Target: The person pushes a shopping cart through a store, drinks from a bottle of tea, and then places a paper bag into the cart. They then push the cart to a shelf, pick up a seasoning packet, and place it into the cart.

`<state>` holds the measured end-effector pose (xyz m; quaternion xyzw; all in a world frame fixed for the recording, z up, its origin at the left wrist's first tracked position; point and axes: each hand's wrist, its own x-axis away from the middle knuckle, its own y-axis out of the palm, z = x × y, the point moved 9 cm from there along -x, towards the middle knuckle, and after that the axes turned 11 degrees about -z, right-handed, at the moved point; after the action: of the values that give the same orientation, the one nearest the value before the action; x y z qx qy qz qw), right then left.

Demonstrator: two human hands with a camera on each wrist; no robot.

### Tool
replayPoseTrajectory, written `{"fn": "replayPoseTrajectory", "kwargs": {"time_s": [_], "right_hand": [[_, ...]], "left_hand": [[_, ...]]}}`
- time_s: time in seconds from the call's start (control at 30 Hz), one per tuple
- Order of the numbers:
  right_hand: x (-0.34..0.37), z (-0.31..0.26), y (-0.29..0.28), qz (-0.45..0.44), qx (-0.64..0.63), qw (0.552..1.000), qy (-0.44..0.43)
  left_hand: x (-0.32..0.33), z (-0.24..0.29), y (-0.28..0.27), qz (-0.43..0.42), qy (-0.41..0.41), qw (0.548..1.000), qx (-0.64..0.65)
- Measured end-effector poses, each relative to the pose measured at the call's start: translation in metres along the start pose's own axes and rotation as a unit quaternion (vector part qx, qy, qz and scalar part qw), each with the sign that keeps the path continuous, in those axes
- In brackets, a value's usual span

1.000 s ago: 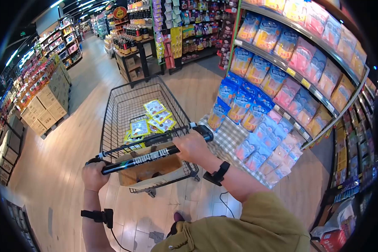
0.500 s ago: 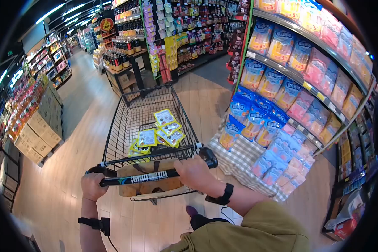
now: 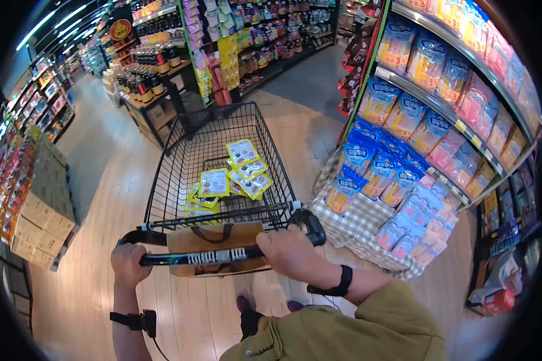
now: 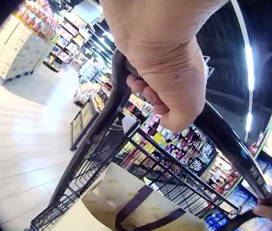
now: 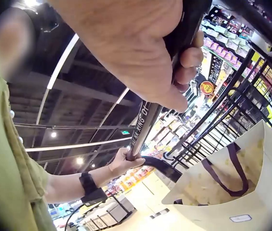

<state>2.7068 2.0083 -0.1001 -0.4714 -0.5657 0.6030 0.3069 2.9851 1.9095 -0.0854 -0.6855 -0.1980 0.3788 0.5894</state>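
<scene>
A black wire shopping cart (image 3: pixel 174 174) stands in front of the person. My left hand (image 3: pixel 129 265) grips the left end of its black handlebar (image 3: pixel 192 259); in the left wrist view the fingers of that hand (image 4: pixel 169 91) curl round the bar. Toward the right end, my right hand (image 3: pixel 292 253) grips the same bar, its fingers wrapped round it in the right wrist view. Several yellow-edged flat packets (image 3: pixel 242 151) lie in the basket. Below the bar hangs a tan bag (image 3: pixel 180 240) with dark handles, seen from above and open in the left wrist view (image 4: pixel 112 192).
On the right, a curved shelf (image 3: pixel 397 84) holds bagged goods, with more packs on a checked cloth (image 3: pixel 343 225) at its foot. Ahead are a bottle stand (image 3: pixel 156 114) and a snack rack (image 3: pixel 271 78). Stacked cartons (image 3: pixel 42 228) flank the wooden aisle floor on the left.
The view has turned left-to-right around the cart: the bottle stand and cartons have shifted left, the shelf right. Both hands keep their grip on the handlebar, and the feet have moved.
</scene>
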Motion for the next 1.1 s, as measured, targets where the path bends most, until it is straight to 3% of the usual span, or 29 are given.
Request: {"fn": "replayPoseTrajectory", "kwargs": {"time_s": [0.2, 0.6, 0.73, 0.8, 0.87, 1.1], "right_hand": [[-0.081, 0.02, 0.02, -0.025, 0.008, 0.996, 0.08], [-0.206, 0.091, 0.039, 0.023, 0.037, 0.992, 0.12], [-0.243, 0.131, 0.053, 0.036, 0.047, 0.99, 0.131], [-0.26, 0.152, 0.052, 0.042, 0.002, 0.99, 0.135], [-0.281, 0.176, 0.058, 0.035, -0.008, 0.991, 0.131], [-0.363, 0.25, 0.064, 0.029, 0.023, 0.985, 0.17]], "left_hand": [[-0.072, -0.077, 0.019, 0.059, 0.061, 0.996, 0.032], [-0.229, -0.171, 0.082, 0.061, 0.135, 0.988, 0.036], [-0.284, -0.213, 0.128, 0.029, 0.129, 0.991, 0.025], [-0.319, -0.206, 0.119, 0.035, 0.161, 0.985, 0.045], [-0.351, -0.22, 0.133, 0.025, 0.141, 0.989, 0.03], [-0.472, -0.252, 0.163, 0.057, 0.199, 0.978, 0.028]]}}
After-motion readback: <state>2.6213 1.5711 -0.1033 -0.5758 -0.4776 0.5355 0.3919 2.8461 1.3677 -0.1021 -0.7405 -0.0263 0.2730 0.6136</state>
